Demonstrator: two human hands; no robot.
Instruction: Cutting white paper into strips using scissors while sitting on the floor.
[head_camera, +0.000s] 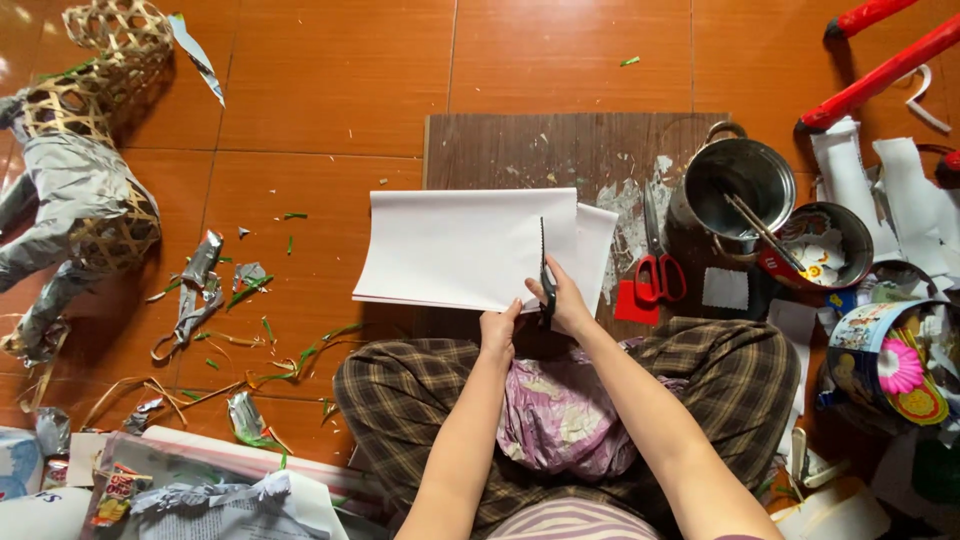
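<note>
A person seated cross-legged on an orange tiled floor cuts a folded stack of white paper (465, 248) over a dark wooden board (560, 150). The left hand (498, 332) pinches the paper's near edge, fingers closed on it, keeping the sheet taut above the board. The right hand (566, 300) grips dark scissors with a serrated blade (545, 275), fingers curled tight through the handles, the blade running up into the sheet from its near edge. The cut appears partly made, reaching about halfway across the paper; finishing it likely calls for steady closing strokes while the left hand feeds the sheet forward. On the board's right side lie red-handled scissors (657, 270), and just beyond them stands a steel pot (735, 180). Far left of the board, a woven bamboo animal frame (85, 150) is partly wrapped in silver paper.
</note>
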